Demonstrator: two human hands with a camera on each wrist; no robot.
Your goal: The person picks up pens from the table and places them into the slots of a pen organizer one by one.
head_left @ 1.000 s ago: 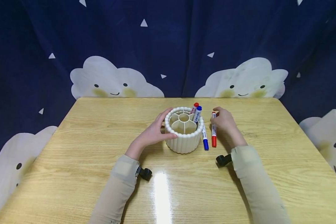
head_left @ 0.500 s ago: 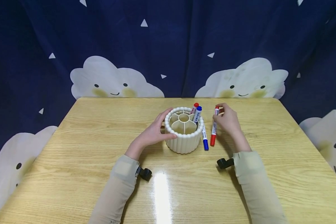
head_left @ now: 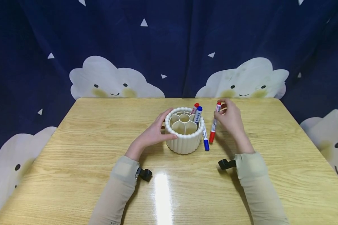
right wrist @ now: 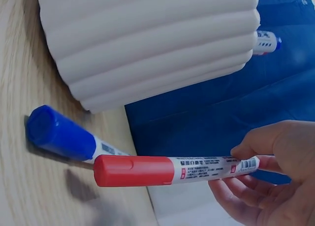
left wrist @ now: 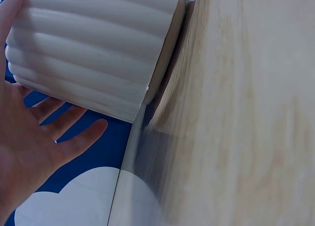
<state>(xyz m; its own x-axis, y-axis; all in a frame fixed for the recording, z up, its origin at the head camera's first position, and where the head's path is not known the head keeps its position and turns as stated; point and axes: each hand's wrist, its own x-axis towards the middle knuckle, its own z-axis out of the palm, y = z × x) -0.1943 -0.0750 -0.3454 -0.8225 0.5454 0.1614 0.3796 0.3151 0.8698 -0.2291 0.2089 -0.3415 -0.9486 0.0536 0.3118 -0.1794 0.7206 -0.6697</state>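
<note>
A cream pen holder (head_left: 184,145) with a beaded rim and divided compartments stands upright on the table. My left hand (head_left: 153,132) holds its left side, thumb at the near rim and fingers toward the far side; the left wrist view shows several fingers spread beside the ribbed wall (left wrist: 93,48). My right hand (head_left: 231,118) pinches a white marker with a red cap (right wrist: 135,171) by its far end. That marker hangs tilted above the table, capped end lower and toward me. A blue-capped marker (head_left: 206,140) lies on the table, right of the holder.
A red-ended marker (head_left: 196,106) and a blue-ended marker (head_left: 198,114) stand in the holder's right compartments. Behind the wooden table (head_left: 101,125) hangs a dark blue curtain (head_left: 169,47) with clouds. Each wrist wears a small black camera (head_left: 227,164).
My right hand has lifted the red marker off the table, moving slightly back and right. The marker has tilted, its capped end swinging left toward the holder. My left hand has stayed put.
</note>
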